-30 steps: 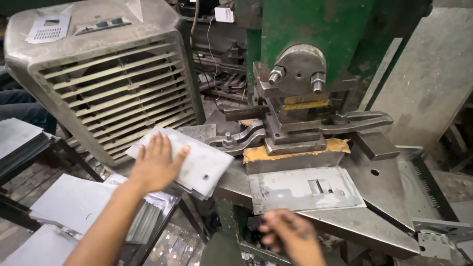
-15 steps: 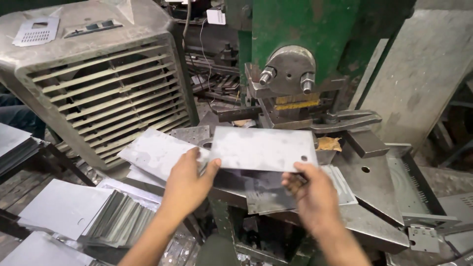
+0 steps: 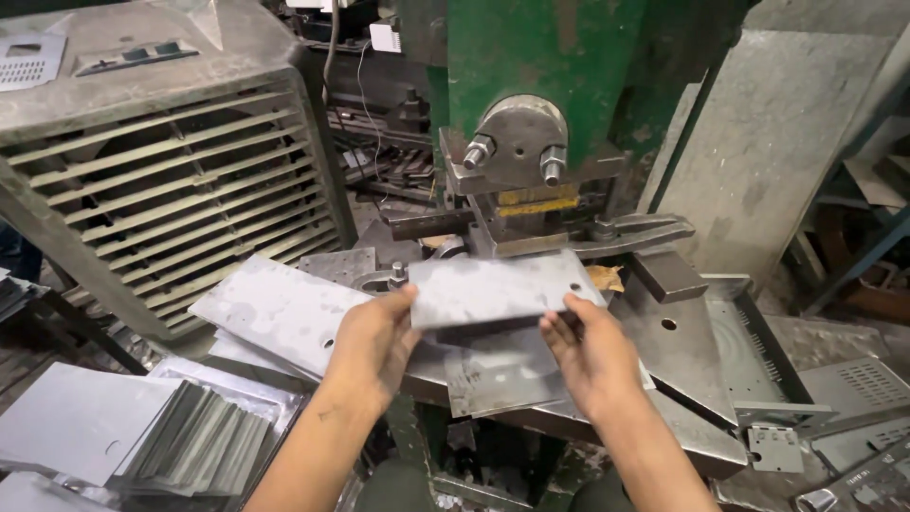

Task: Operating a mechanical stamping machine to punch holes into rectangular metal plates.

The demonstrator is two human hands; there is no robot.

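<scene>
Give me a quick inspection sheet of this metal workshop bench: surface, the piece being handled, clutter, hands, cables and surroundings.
Surface: grey steel press bed, scuffed, with a small hole.
Job's things: flat grey metal sheet with a small hole near its right end, held level in front of the green press and its die.
Clutter: loose sheets lying left of the press; a fanned stack of blanks lower left; perforated panels lower right.
Hands: left hand grips the sheet's left edge; right hand grips its right edge.
Cables: thin wires hang behind the press.
Surroundings: large louvred grey housing on the left; leaning metal plate on the right.
</scene>
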